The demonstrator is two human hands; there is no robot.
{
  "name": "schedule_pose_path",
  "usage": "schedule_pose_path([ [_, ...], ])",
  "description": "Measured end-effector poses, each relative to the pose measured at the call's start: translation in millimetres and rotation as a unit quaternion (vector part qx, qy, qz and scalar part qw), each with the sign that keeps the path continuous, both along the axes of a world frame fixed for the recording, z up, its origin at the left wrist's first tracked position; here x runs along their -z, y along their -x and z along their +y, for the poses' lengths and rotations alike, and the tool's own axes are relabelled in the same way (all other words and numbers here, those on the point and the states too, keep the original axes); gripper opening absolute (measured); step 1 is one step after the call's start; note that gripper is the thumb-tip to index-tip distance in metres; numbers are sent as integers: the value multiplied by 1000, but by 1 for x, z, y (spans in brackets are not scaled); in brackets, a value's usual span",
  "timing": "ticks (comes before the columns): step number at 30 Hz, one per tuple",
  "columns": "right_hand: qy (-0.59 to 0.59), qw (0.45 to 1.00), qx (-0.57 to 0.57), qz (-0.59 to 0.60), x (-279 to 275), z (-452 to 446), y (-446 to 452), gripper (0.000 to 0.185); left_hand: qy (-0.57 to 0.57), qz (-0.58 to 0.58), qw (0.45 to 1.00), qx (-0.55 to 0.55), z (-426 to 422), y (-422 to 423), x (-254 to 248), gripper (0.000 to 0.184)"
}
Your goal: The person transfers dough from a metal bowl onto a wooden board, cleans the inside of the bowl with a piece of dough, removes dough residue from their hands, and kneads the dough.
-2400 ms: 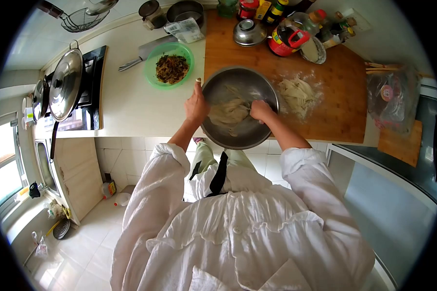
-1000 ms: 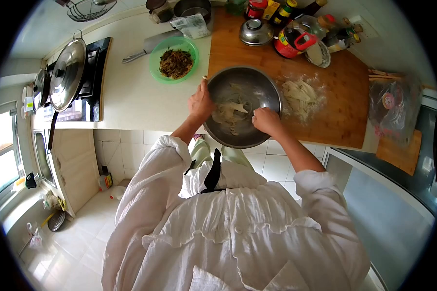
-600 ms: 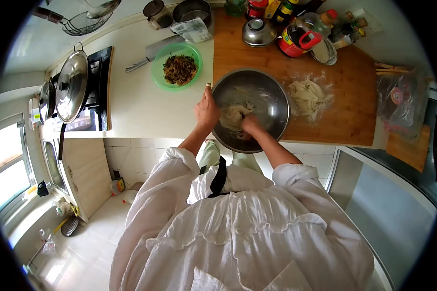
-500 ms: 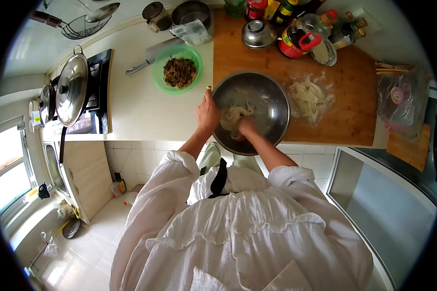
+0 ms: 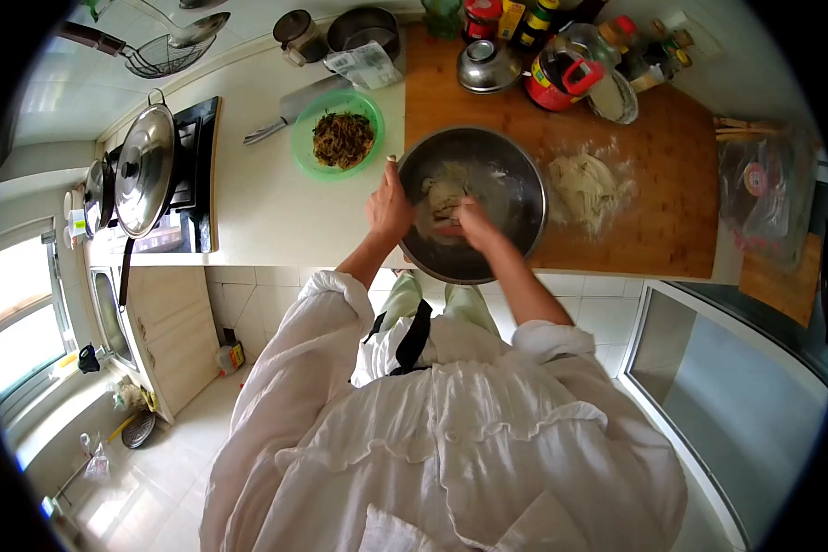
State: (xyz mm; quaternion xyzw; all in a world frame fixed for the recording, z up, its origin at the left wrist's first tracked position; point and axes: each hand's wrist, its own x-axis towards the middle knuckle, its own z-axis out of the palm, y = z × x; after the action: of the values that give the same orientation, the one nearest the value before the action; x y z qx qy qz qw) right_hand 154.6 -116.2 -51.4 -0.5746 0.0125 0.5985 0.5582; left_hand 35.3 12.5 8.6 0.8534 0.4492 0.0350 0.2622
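Two bare hands work over a wide, round, gray metal bowl (image 5: 515, 216) at the counter's front edge, a person in rolled white sleeves standing close. The left hand (image 5: 391, 213) clasps the bowl's left rim; the right hand (image 5: 469, 225) reaches inside, fingers at a pale, sticky lump of dough (image 5: 446, 191) in the left part of the bowl, though how tightly they close cannot be told. Just right of the bowl, a second pale, floury mass of dough (image 5: 586, 187) lies on a brown wooden board (image 5: 653, 225). Farther back at left, a translucent green plastic bowl (image 5: 300, 138) holds dark, shredded food (image 5: 343, 140), near a broad-bladed metal cleaver (image 5: 294, 104). Beyond the board's dough sits a red-labeled jug with a red handle (image 5: 559, 81), among bottles.
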Motion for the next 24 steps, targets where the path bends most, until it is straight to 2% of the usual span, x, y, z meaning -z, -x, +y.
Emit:
schedule_pose_path([
  [1,64,972,-189,-127,-9,-8,-14,33,3,10,1000,-6,-1,-1,0,69],
  [2,65,972,-185,-129,-33,-12,-25,33,3,8,1000,-2,-3,-2,0,69],
  [3,142,864,-346,-338,-66,-13,-38,35,4,1,1000,-6,-3,-2,-1,71],
  [4,207,679,-479,-516,-85,-16,-46,36,4,-6,1000,-11,-3,-2,-2,74],
  [5,209,679,-475,-519,-90,-22,-50,36,3,-10,1000,-9,-4,-2,-4,74],
  [7,98,694,-309,-642,-97,-33,-55,35,13,5,1000,-14,-4,-4,-8,81],
  [8,41,690,-285,-664,-88,-34,-50,44,11,3,1000,-12,-5,-4,-9,81],
  [9,41,689,-281,-667,-81,-31,-41,44,5,-9,1000,-14,-5,-3,-4,79],
  [10,29,638,-302,-708,-73,-26,-29,49,-2,-21,1000,-14,-4,-3,-1,77],
  [12,19,585,-319,-746,-51,-12,-5,55,-8,-21,1000,-20,-7,-3,-2,77],
  [14,60,530,-331,-778,-27,0,14,50,-12,-21,999,-26,-10,-5,-4,77],
  [15,64,531,-327,-779,-22,6,20,50,7,14,999,-41,-11,-7,-11,81],
  [16,40,558,-317,-766,-20,8,26,39,28,51,997,-54,-12,-8,-11,85],
  [17,18,584,-309,-750,-18,2,30,29,33,51,997,-47,-13,-7,-11,85],
  [18,25,585,-310,-749,-25,-7,31,29,29,56,997,-43,-11,-6,-9,86],
  [20,-118,613,-357,-695,-41,-16,23,14,-4,41,999,-34,-12,-8,-8,84],
  [21,-117,607,-356,-700,-57,-18,24,14,-6,34,999,-35,-13,-10,-10,84],
  [23,-209,679,-261,-654,-99,-23,36,9,-18,44,998,-41,-16,-8,-11,85],
  [24,-243,696,-220,-639,-114,-25,29,5,-21,42,998,-46,-17,-6,-8,85],
])
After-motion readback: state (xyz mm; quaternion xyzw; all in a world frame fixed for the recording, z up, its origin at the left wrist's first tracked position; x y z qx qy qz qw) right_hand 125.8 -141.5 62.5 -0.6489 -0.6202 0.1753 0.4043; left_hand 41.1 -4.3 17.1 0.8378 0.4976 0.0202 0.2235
